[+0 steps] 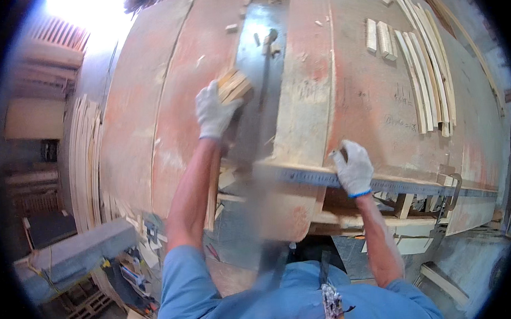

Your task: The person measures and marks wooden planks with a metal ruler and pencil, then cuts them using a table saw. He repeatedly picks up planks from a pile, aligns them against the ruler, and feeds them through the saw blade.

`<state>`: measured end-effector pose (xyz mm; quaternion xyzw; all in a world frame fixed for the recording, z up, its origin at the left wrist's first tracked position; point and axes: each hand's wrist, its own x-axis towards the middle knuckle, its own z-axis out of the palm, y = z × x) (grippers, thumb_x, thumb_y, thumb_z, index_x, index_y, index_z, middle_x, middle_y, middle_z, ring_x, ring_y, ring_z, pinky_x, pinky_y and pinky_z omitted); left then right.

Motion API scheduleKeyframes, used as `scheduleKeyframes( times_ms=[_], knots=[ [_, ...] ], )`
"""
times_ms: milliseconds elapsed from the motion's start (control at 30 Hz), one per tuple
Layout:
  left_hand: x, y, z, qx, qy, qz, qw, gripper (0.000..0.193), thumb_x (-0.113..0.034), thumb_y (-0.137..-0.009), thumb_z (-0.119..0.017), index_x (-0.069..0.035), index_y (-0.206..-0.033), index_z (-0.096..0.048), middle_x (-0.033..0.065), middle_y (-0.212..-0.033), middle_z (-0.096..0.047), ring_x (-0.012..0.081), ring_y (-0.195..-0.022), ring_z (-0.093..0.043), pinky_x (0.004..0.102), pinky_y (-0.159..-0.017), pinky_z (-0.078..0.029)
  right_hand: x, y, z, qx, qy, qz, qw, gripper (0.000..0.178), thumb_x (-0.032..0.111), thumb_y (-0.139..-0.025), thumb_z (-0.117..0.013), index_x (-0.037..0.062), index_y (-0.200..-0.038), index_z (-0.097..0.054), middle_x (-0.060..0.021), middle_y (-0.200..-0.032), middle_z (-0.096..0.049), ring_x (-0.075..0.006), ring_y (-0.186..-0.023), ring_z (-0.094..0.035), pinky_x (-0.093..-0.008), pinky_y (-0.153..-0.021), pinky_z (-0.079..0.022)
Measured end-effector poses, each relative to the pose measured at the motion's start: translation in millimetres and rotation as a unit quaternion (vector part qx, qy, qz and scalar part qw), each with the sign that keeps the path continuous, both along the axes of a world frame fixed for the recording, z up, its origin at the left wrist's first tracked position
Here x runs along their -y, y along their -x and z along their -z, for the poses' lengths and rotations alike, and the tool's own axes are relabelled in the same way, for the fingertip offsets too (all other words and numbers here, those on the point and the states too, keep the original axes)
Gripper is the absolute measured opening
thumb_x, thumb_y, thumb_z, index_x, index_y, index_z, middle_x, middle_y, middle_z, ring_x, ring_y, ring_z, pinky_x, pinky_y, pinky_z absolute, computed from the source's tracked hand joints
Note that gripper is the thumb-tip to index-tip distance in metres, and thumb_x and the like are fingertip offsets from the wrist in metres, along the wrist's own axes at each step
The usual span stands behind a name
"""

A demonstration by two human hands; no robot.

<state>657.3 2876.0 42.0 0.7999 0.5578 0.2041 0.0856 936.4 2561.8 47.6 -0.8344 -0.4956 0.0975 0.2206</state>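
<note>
My left hand (212, 111), in a white glove, is closed on a stack of short wood blocks (235, 87), held at the left edge of a shiny metal strip (257, 31) in the worktable (179, 106). My right hand (354, 168), also gloved, is at the near edge of the table, by a long ruled metal bar (307, 177). Its thumb and forefinger are pinched together. A tiny piece shows at their tips, too small to name. A dark narrow part (266, 62) stands along the metal strip, right of the blocks.
Long wood strips (428, 66) and short blocks (382, 39) lie at the table's far right. A clamp (455, 190) grips the right end of the bar. More strips (84, 161) lean at the left, behind a grey beam (80, 258). Offcuts lie under the table.
</note>
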Motion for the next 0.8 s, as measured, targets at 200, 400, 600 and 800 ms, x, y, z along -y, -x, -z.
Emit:
scheduleKeyframes(
  times_ms=[200,400,600,800],
  knots=[
    [139.4,63.9,-14.9,0.218,0.118,-0.058,0.967,0.078,-0.042,-0.078,-0.089,-0.001,-0.139,-0.064,0.0186,-0.122,-0.07,0.0334,-0.118,-0.064,0.0451,-0.105,-0.05,-4.5,-32.8,27.1,0.011,-0.034,-0.025,0.999,0.03,0.039,-0.102,-0.064,0.0141,-0.111,-0.078,-0.0187,-0.11,-0.076,-0.0409,-0.104,-0.072,-0.0507,-0.092,-0.057],
    [417.0,178.6,-48.0,0.4,0.312,-0.241,0.827,0.055,-0.028,-0.093,-0.078,0.002,-0.137,-0.064,0.0143,-0.124,-0.069,0.025,-0.111,-0.067,0.0377,-0.099,-0.053,-16.5,-51.1,16.8,0.024,0.025,0.019,0.999,0.039,0.047,-0.105,-0.06,0.0133,-0.112,-0.079,-0.0203,-0.114,-0.076,-0.0429,-0.107,-0.073,-0.0514,-0.092,-0.056],
    [574.7,246.7,55.1,0.5,0.421,-0.555,0.514,0.041,-0.034,-0.099,-0.077,0.0,-0.12,-0.073,0.007,-0.102,-0.07,0.0174,-0.091,-0.064,0.0338,-0.083,-0.053,-28.4,-53.6,20.1,0.065,0.063,0.016,0.996,0.043,0.051,-0.105,-0.059,0.0142,-0.113,-0.079,-0.02,-0.116,-0.077,-0.0426,-0.109,-0.073,-0.0517,-0.094,-0.056],
    [484.9,265.6,138.4,0.518,0.351,-0.458,0.631,0.046,-0.039,-0.105,-0.069,0.001,-0.127,-0.07,0.0028,-0.104,-0.066,0.016,-0.092,-0.059,0.0342,-0.082,-0.049,-31.1,-67.5,26.6,0.089,0.091,-0.018,0.992,0.05,0.056,-0.103,-0.057,0.0132,-0.112,-0.08,-0.0218,-0.115,-0.076,-0.0435,-0.106,-0.072,-0.053,-0.09,-0.056]
  ],
)
